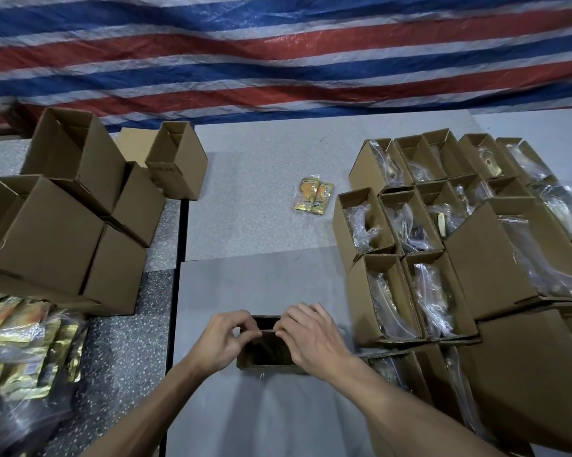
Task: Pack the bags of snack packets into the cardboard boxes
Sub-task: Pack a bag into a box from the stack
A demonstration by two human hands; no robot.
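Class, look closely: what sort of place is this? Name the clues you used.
Probably an informal packing workshop: rows of open cardboard boxes already holding clear bags, a heap of bagged snack packets waiting, and a striped tarpaulin as the backdrop.

Open box (265, 344) interior dark, contents unreadable; side walls hidden under left hand (223, 338) and right hand (311, 341). Bag pile (24, 357) cut by left edge. Packed boxes (442, 225) cut by right edge; packet print illegible through plastic.
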